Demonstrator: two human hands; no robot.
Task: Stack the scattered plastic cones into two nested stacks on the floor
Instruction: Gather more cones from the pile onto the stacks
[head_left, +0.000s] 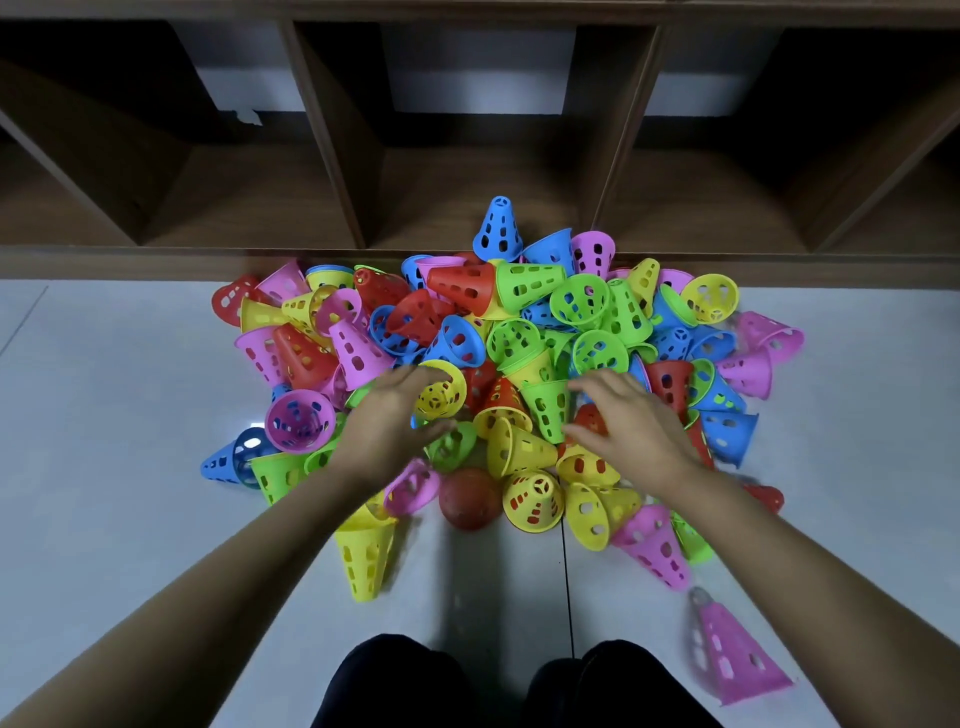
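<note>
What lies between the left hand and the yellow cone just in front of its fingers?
Nothing visible does. The open left hand sits right beside the yellow cone, which lies uncovered on top of the pile.

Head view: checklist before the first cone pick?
1. Left hand grip on yellow cone: cannot tell, fingers and thumb bracket it.
2. Right hand free: ok, fingers spread over the pile.
3. Stack started: not ok, none visible.
4. Bare floor for stacks: ok, left of the pile.
5. Only cones in pile: not ok, reddish ball at its near edge.
</note>
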